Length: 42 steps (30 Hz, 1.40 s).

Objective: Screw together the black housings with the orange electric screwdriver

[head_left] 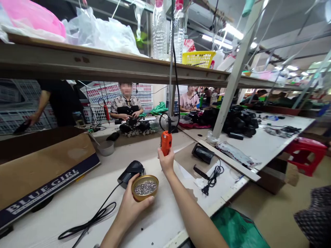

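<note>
My left hand (133,199) grips a round gold-coloured dish (145,197) full of small silver screws (146,187). Orange and hanging from a black cable, an electric screwdriver (166,141) is held upright in my right hand (167,161), to the right of the dish and above the table. Just behind the dish lies a black device housing (131,173) with its cord (95,218) looped on the table. A second black housing (202,153) rests farther right beside a bundled cord with a plug (215,175) and a flat black piece (201,171).
An open cardboard box (51,172) stands on the left, near a clear plastic cup (106,148). A shelf (116,70) crosses overhead, and a slanted post (230,93) rises at right. Several people work beyond; one person (126,103) sits across the table.
</note>
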Tool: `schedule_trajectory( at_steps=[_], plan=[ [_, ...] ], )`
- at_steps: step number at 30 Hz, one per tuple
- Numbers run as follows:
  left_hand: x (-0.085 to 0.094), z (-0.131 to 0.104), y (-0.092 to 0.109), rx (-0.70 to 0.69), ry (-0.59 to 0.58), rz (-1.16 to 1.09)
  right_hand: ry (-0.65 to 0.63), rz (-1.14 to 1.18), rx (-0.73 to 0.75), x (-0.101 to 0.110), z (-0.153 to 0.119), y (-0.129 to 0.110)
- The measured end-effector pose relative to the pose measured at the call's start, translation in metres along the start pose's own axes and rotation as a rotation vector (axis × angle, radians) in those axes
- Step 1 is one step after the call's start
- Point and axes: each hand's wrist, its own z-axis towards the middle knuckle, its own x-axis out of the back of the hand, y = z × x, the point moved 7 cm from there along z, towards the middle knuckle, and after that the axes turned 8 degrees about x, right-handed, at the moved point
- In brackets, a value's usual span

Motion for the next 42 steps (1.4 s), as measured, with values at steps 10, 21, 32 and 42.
schedule_trajectory(
  at_steps=[10,21,32,42],
  plan=[
    [-0.020,-0.001,-0.020,-0.033,0.000,0.151,-0.039,0.004,0.012,-0.003,-0.001,0.002],
    [-0.027,0.000,-0.018,0.004,-0.034,0.325,-0.055,0.001,0.007,-0.006,-0.003,0.005],
    [-0.014,0.012,-0.033,-0.148,0.166,0.347,-0.052,-0.039,-0.001,-0.005,-0.004,0.010],
    [0.030,-0.013,0.036,-0.292,0.536,0.772,-0.021,0.006,0.002,0.001,0.003,0.004]
  ],
)
